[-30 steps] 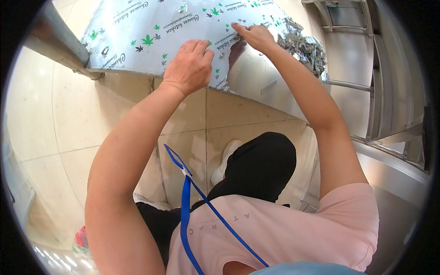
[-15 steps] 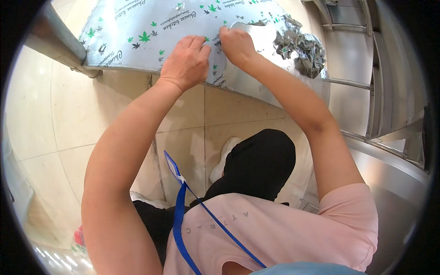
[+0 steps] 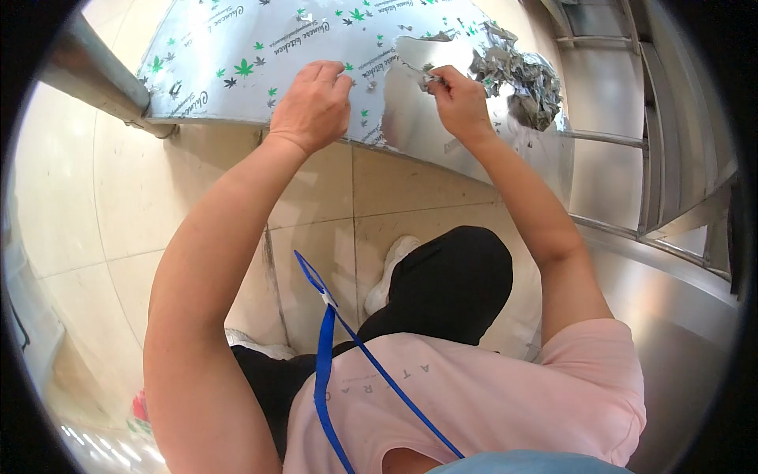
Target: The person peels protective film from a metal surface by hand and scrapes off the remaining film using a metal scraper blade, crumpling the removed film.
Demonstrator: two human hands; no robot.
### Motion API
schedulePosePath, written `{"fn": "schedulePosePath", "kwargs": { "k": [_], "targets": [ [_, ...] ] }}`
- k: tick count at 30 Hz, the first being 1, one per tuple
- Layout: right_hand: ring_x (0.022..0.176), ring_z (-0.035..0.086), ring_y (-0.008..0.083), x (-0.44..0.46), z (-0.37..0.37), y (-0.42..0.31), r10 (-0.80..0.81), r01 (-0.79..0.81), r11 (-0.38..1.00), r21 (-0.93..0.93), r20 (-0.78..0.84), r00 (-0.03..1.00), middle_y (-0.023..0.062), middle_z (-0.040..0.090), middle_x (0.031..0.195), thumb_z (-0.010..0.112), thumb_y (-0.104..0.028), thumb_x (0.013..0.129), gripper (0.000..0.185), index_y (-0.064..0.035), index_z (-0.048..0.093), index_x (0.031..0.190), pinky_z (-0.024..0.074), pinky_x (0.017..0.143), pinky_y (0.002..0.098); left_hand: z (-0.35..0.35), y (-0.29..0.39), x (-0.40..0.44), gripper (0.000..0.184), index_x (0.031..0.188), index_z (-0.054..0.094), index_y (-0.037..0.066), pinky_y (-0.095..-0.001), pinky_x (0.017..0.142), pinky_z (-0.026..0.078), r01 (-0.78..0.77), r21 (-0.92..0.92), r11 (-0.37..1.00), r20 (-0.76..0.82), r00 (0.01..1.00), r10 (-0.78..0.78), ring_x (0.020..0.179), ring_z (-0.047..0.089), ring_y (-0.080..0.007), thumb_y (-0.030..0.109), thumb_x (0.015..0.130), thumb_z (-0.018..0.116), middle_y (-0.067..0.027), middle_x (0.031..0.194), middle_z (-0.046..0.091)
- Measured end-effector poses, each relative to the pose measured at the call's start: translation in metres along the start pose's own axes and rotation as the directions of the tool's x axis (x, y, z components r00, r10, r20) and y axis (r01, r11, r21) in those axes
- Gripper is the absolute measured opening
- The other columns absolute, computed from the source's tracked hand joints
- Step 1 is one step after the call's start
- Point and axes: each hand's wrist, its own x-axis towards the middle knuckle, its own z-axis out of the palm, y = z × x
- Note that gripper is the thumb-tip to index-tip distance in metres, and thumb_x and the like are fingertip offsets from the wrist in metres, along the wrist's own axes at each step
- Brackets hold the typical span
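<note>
A metal shelf panel (image 3: 418,118) is partly covered by printed protective film (image 3: 276,51) with green leaves and lettering. To the right of the film's torn edge, bare shiny metal shows. My left hand (image 3: 312,107) rests on the film near the panel's front edge, fingers slightly bent and holding nothing. Over the bare metal, my right hand (image 3: 462,103) is closed, thumb and fingers pinching a small torn strip of film (image 3: 429,79). Crumpled peeled film (image 3: 517,79) lies in a heap beyond that hand, at the panel's right end.
A round metal leg (image 3: 99,71) stands at the panel's left. Metal racks (image 3: 655,142) line the right side. Pale floor tiles (image 3: 316,189) lie below. A blue lanyard (image 3: 324,371) hangs from my neck above my bent knee (image 3: 458,276).
My right hand has moved right, away from the film's edge, with a strip pinched in it. More bare metal shows there. My left hand has shifted slightly left.
</note>
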Motion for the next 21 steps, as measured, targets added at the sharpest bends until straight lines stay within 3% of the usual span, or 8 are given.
{"fn": "schedulePosePath", "kwargs": {
  "k": [2, 3, 6, 9, 12, 17, 19, 21],
  "targets": [
    [0.063, 0.059, 0.0113, -0.004, -0.015, 0.009, 0.021, -0.018, 0.999, 0.033, -0.097, 0.995, 0.0082, 0.064, 0.071, 0.059, -0.009, 0.084, 0.014, -0.0011, 0.061, 0.096, 0.0462, 0.057, 0.0272, -0.002, 0.0, 0.001, 0.016, 0.087, 0.059, 0.001, -0.0363, 0.092, 0.041, 0.013, -0.007, 1.0, 0.022, 1.0, -0.013, 0.103, 0.051, -0.0284, 0.007, 0.074, 0.054, -0.0132, 0.105, 0.057],
    [0.066, 0.054, 0.0068, -0.005, -0.025, 0.019, -0.004, 0.068, 0.958, 0.28, -0.226, 0.974, 0.0021, 0.063, 0.075, 0.059, -0.011, 0.086, 0.013, -0.0026, 0.063, 0.095, 0.0445, 0.058, 0.0239, -0.002, 0.0, 0.003, 0.016, 0.087, 0.059, 0.001, -0.0362, 0.092, 0.041, 0.014, -0.009, 1.0, 0.017, 1.0, -0.014, 0.103, 0.051, -0.0285, 0.007, 0.074, 0.054, -0.0132, 0.105, 0.057],
    [0.078, 0.051, 0.0082, 0.021, -0.076, 0.08, 0.338, -0.235, 0.805, 0.545, -0.095, 0.936, 0.0006, 0.059, 0.088, 0.057, -0.022, 0.089, 0.026, -0.0012, 0.06, 0.105, 0.0418, 0.074, 0.0241, -0.002, 0.004, -0.001, 0.015, 0.088, 0.059, 0.001, -0.0359, 0.092, 0.041, 0.024, -0.011, 1.0, 0.03, 0.999, -0.023, 0.104, 0.05, -0.0289, 0.007, 0.075, 0.053, -0.0133, 0.106, 0.056],
    [0.076, 0.053, 0.015, 0.051, -0.09, 0.182, 0.592, -0.461, 0.259, 0.849, 0.238, 0.77, 0.0046, 0.058, 0.08, 0.054, -0.02, 0.089, 0.021, -0.0004, 0.056, 0.094, 0.0425, 0.071, 0.0277, -0.002, 0.004, 0.003, 0.015, 0.088, 0.059, 0.001, -0.0356, 0.091, 0.041, 0.016, 0.024, 1.0, 0.039, 0.999, -0.017, 0.104, 0.05, -0.0291, 0.008, 0.075, 0.054, -0.0132, 0.107, 0.056],
    [0.071, 0.053, 0.0158, 0.064, -0.073, 0.21, 0.583, -0.615, 0.236, 0.752, 0.397, 0.709, 0.0052, 0.056, 0.077, 0.055, -0.017, 0.088, 0.016, -0.0019, 0.054, 0.086, 0.0446, 0.064, 0.0277, -0.001, 0.002, 0.0, 0.015, 0.088, 0.057, 0.0, -0.0361, 0.09, 0.042, 0.017, 0.028, 0.999, 0.042, 0.999, -0.018, 0.102, 0.05, -0.0296, 0.006, 0.075, 0.055, -0.0134, 0.107, 0.054],
    [0.053, 0.049, 0.0149, 0.071, -0.025, 0.262, 0.715, -0.756, 0.482, 0.442, 0.3, 0.632, 0.0068, 0.055, 0.065, 0.055, -0.011, 0.087, 0.014, -0.0018, 0.056, 0.077, 0.0426, 0.046, 0.0287, 0.0, 0.001, 0.0, 0.012, 0.087, 0.054, 0.0, -0.0369, 0.086, 0.044, 0.014, 0.006, 1.0, 0.019, 1.0, -0.014, 0.099, 0.051, -0.031, 0.003, 0.075, 0.055, -0.0142, 0.107, 0.053],
    [0.055, 0.054, 0.0182, 0.076, -0.014, 0.276, 0.757, -0.783, 0.593, 0.186, 0.203, 0.621, 0.0107, 0.057, 0.064, 0.057, -0.01, 0.084, 0.013, 0.0013, 0.058, 0.077, 0.0442, 0.046, 0.0335, -0.001, 0.002, 0.0, 0.013, 0.087, 0.056, 0.0, -0.0349, 0.087, 0.044, 0.021, 0.037, 0.999, 0.03, 0.999, -0.022, 0.1, 0.051, -0.0281, 0.006, 0.075, 0.056, -0.0123, 0.106, 0.055],
    [0.055, 0.057, 0.0225, 0.077, -0.018, 0.258, 0.607, -0.573, 0.793, -0.207, 0.18, 0.774, 0.0125, 0.06, 0.069, 0.061, -0.016, 0.077, 0.021, 0.0035, 0.058, 0.085, 0.0458, 0.052, 0.0324, -0.002, 0.002, 0.001, 0.014, 0.087, 0.057, 0.001, -0.0338, 0.087, 0.044, 0.017, 0.056, 0.998, 0.037, 0.999, -0.019, 0.1, 0.051, -0.0266, 0.008, 0.075, 0.056, -0.0114, 0.106, 0.055]
  ]
}}
